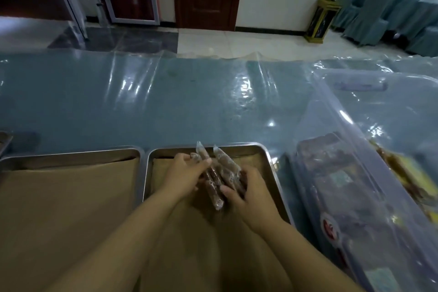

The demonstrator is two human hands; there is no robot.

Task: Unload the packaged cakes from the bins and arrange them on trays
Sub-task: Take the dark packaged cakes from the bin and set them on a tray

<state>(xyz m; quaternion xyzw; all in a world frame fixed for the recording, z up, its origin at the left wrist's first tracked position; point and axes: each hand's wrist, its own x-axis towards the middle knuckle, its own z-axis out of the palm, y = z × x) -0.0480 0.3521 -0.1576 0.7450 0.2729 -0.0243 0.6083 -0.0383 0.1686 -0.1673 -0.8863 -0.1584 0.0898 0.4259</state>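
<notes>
Currently, I am gripping clear-wrapped brown cakes (214, 179) with curled fingers of my left hand (183, 173) and right hand (250, 197) over the paper-lined steel tray (271, 163), where slick wrappers could slide out and scatter.

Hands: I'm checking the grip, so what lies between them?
A bunch of packaged cakes, held by the left hand and right hand over the right tray, seen in the head view.
</notes>
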